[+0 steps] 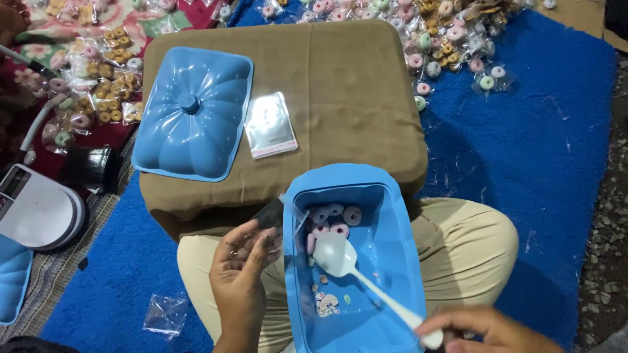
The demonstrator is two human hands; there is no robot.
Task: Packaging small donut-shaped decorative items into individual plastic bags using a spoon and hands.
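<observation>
A blue carpet (523, 150) covers the floor, and heaps of small bagged ring sweets (432, 39) lie along its far edge and at the far left. On the carpet stands a brown cushion (353, 85), used as a low table. A blue lid (193, 111) with a round knob lies on the left part of the cushion, and just to its right lies a stack of clear plastic bags (269, 124). At the left edge of the scene sits a white kitchen scale (36, 212), and a crumpled clear wrapper (163, 315) lies on the carpet near the person's left knee.

The person sits cross-legged in beige trousers (471, 242), with a blue tub (386, 261) resting on the lap, its far end touching the cushion. At the far end of the tub lie a few pink and white ring sweets (337, 216), and crumbs are scattered on its near floor.

The right hand (487, 330), at the near right edge, pinches the handle end of a white spoon (340, 258), whose bowl lies inside the tub just near the sweets. The left hand (242, 268) pinches a clear bag (288, 212) between thumb and fingers, holding its mouth at the left rim of the tub.
</observation>
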